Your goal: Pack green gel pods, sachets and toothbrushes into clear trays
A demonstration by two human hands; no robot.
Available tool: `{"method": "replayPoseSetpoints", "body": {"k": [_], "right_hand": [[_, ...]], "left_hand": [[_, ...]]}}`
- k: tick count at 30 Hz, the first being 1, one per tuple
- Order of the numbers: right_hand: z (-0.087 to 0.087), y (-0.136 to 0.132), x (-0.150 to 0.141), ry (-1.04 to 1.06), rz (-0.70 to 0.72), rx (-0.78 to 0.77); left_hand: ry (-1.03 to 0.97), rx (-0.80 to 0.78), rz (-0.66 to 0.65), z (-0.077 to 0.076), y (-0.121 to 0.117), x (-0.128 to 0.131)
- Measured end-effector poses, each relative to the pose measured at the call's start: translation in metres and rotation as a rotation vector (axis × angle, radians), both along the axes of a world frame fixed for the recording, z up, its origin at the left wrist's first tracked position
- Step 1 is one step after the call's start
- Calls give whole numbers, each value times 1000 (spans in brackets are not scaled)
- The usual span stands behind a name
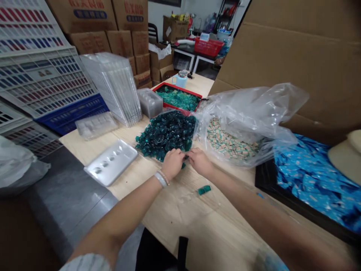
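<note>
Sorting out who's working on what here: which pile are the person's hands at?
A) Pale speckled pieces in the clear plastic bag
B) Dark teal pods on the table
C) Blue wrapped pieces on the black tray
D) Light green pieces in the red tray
B. The left hand and right hand meet at the near edge of the heap of dark teal pods.

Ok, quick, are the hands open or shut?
Left hand: curled at the teal pieces, holding unclear.
Right hand: curled beside them, holding unclear.
</note>
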State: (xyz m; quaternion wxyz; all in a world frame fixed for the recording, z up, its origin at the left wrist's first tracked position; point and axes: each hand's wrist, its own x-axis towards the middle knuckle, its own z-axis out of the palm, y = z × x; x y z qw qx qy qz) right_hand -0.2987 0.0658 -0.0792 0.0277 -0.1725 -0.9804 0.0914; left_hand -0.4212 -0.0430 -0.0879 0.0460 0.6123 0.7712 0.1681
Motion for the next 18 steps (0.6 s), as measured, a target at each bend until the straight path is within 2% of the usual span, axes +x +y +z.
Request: {"method": "replayPoseSetpoints", "body": {"k": [2, 5, 8, 10, 13, 16, 18], "right_hand": [[-10, 9, -16, -37, -6, 17], [-19, 16, -20, -38, -5, 1], [-15, 15, -13, 90, -46, -113], [-7, 12, -7, 259, -86, -313], [12, 4, 4, 448, -177, -774], [33, -8, 21, 478, -282, -1183], [46, -17, 33, 466, -338, -1401]], "left_hand": [[67, -40, -22, -3, 12, 1], [91, -41, -60, -5, 18, 1], [-59, 0, -40, 0, 18, -3], [-306, 81, -17, 7, 16, -3], [-731, 211, 14, 18, 9, 6], [-1093, 255, 36, 30, -3, 24], [-1453, 226, 48, 35, -12, 37]]}}
